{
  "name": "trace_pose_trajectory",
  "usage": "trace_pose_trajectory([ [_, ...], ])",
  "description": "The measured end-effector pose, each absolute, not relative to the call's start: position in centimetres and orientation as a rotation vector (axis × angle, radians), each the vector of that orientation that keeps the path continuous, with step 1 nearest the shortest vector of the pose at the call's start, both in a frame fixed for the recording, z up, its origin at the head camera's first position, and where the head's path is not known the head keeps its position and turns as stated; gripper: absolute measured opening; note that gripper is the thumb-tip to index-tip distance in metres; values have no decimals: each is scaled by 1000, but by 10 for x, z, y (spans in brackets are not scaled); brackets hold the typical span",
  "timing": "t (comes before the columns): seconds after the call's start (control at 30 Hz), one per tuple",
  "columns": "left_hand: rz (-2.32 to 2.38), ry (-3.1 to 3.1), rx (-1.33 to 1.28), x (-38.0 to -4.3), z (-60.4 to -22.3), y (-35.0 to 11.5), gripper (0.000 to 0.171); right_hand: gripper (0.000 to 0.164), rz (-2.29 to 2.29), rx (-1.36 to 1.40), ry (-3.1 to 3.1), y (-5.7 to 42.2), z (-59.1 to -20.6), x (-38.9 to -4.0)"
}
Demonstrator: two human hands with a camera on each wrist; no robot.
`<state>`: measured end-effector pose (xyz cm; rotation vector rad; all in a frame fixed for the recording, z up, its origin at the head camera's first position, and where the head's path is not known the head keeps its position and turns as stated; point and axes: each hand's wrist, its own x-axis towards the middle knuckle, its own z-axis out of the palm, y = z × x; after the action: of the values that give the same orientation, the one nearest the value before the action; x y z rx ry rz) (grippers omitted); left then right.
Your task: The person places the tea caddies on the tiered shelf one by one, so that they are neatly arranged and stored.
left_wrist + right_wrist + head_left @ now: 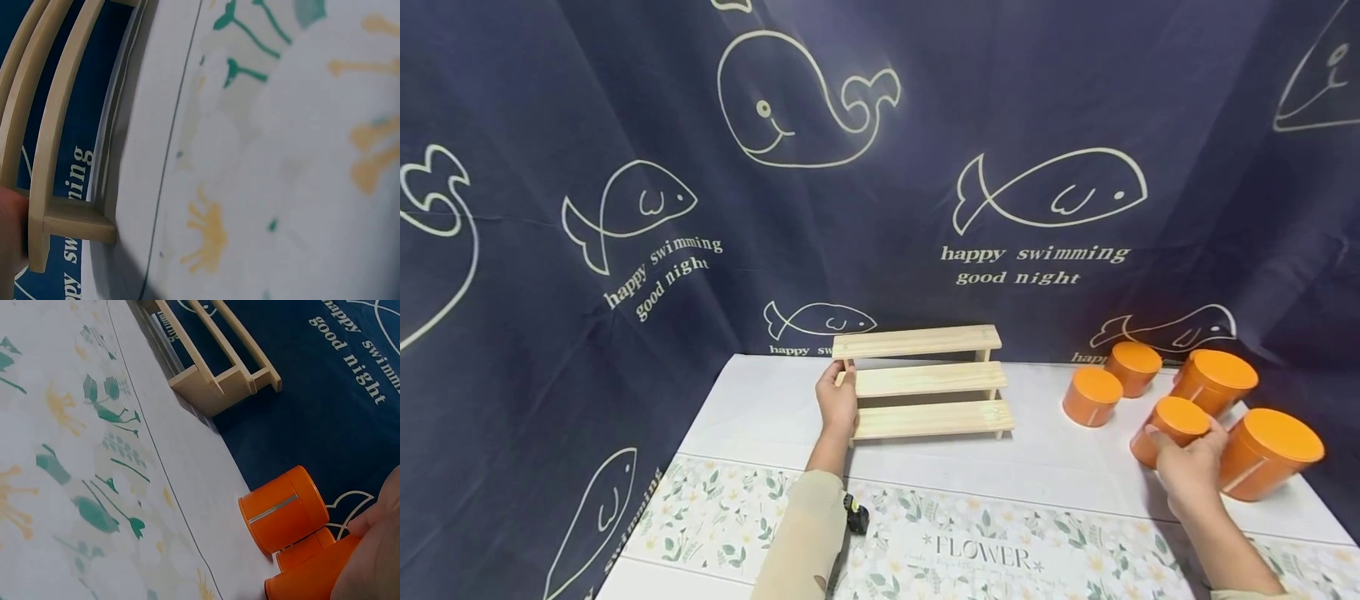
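A three-step wooden shelf [925, 382] stands on the white tabletop near the curtain. At its left end my left hand [837, 404] grips the side of the frame. In the left wrist view, part of that hand [11, 231] shows at the edge beside the slats. Over on the right, my right hand [1195, 467] holds a small orange canister [1180, 412] with a flat lid, thumb and fingers on either side. The right wrist view shows this canister [312, 575] partly covered by the hand, close to another orange canister [284, 509].
Several other orange canisters stand around the held one: two small ones [1093, 396] behind to the left, a larger one [1216, 379] behind, and another large one [1270, 454] at right. A dark blue fish-print curtain [917, 200] backs the table. A floral mat [760, 517] covers the front.
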<state>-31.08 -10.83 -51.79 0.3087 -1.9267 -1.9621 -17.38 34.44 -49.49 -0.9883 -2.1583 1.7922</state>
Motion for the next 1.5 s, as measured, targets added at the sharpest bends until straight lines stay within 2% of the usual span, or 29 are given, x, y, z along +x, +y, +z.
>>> trace_pose_trajectory([
  [0.67, -1991, -1917, 228, -310, -523, -109, 40, 76, 1846, -759, -2174, 311, -473, -173],
  [0.87, -1982, -1912, 227, -310, -522, -109, 39, 77, 1911, -727, -2197, 301, -467, -176],
  [1.13, -1963, -1935, 226, -309, -522, -108, 40, 76, 1969, -550, -2176, 290, -467, -178],
  [1.5, -1924, -1968, 227, -309, -522, -110, 40, 56, 1965, -192, -2145, 278, -466, -181],
])
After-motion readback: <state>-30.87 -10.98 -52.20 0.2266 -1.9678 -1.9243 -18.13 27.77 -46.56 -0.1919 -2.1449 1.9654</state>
